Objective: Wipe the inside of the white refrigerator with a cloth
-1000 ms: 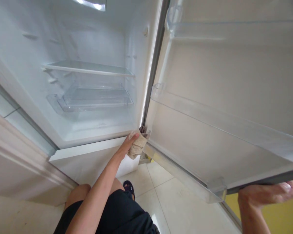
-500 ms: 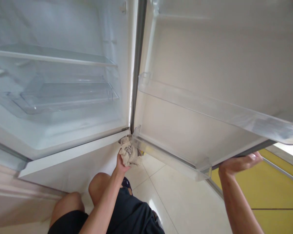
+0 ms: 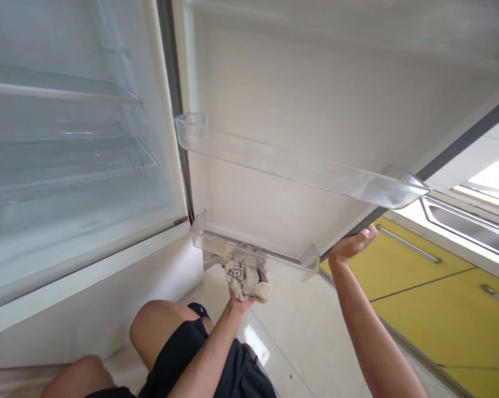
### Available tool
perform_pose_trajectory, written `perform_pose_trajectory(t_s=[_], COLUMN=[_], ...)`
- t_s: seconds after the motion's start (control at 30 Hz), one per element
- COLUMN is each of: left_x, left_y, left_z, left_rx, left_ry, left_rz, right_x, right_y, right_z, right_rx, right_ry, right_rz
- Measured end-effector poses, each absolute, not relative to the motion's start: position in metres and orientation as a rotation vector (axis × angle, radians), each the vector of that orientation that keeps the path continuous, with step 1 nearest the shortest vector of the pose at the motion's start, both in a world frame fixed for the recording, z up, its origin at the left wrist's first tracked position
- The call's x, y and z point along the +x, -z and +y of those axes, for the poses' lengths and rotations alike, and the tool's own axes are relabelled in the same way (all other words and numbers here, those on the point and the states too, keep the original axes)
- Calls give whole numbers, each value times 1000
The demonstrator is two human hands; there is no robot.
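Note:
My left hand [image 3: 240,301] holds a crumpled beige cloth [image 3: 249,282] with a dark printed pattern. The cloth is up against the lower edge of the open fridge door [image 3: 316,99], partly seen through the clear lower door shelf [image 3: 249,253]. Most of my left fingers are hidden behind the cloth. At the door's bottom outer corner, my right hand [image 3: 353,244] grips the edge, its fingers curled round the grey door seal. Above it a clear upper door shelf [image 3: 299,166] spans the door.
To the left stands the fridge interior [image 3: 67,232] with a glass shelf [image 3: 58,88]. Yellow cabinets [image 3: 444,298] with metal handles and a sink [image 3: 473,224] are at right. Bent knees [image 3: 158,329] are close below, above the tiled floor [image 3: 291,331].
My left hand has moved the cloth rightward from beside the hinge to farther along the door's bottom edge. The view has turned right, showing more of the cabinets and the sink.

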State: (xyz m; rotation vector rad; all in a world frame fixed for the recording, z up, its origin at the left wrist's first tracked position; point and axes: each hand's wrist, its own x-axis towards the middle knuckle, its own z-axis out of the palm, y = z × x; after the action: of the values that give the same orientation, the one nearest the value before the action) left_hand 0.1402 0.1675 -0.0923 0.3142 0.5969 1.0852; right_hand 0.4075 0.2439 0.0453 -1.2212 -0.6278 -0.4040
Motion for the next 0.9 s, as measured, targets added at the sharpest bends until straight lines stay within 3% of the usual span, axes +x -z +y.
perform_pose_trajectory(t_s=[0.43, 0.7, 0.9], left_x=[267, 305, 326], left_y=[39, -14, 3], left_z=[84, 93, 121], left_rx=[70, 188, 155], left_ry=[-680, -988, -1098], left_rz=[290, 523, 632], right_x=[413, 434, 439], right_y=[-45, -45, -49], right_z=[244, 249, 255], right_rx=[-1229, -1306, -1293], right_ry=[274, 206, 171], right_rz=[-724, -885, -914])
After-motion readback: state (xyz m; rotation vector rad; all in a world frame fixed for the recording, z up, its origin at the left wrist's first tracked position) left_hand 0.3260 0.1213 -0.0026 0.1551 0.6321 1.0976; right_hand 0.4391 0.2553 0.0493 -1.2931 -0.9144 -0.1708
